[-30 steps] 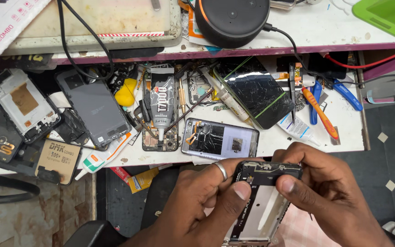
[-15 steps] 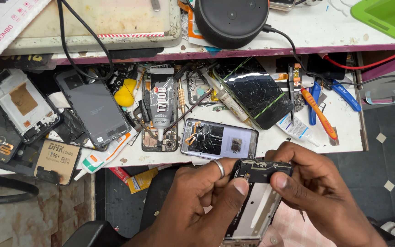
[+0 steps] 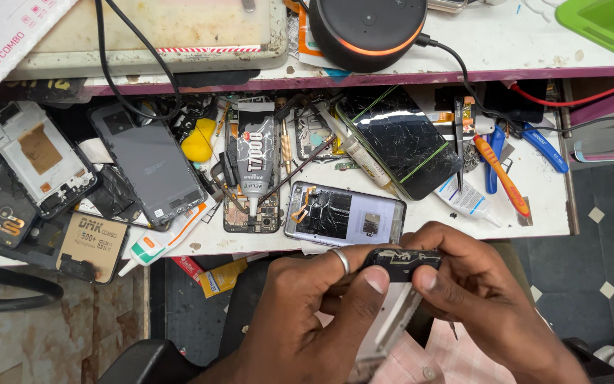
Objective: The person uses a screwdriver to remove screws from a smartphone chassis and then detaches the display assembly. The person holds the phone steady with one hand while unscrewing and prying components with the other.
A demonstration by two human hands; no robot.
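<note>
Below the cluttered desk point(image 3: 534, 206), over the person's lap, both hands grip an opened phone frame point(image 3: 396, 299): the left hand point(image 3: 307, 313) pinches its top edge with the thumb, the right hand point(image 3: 477, 299) clamps the other side. Its long axis runs from the dark camera end, nearest the desk, down-left toward the body. Steady, even thumb pressure at that top edge seems wise, lest the thin frame bend.

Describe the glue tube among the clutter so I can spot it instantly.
Start at the round black speaker on the upper shelf, then drop to the white bench below. Left of the cracked black screen, the glue tube lies nozzle toward you on an opened phone: the only grey tube with a black cap end.
</note>
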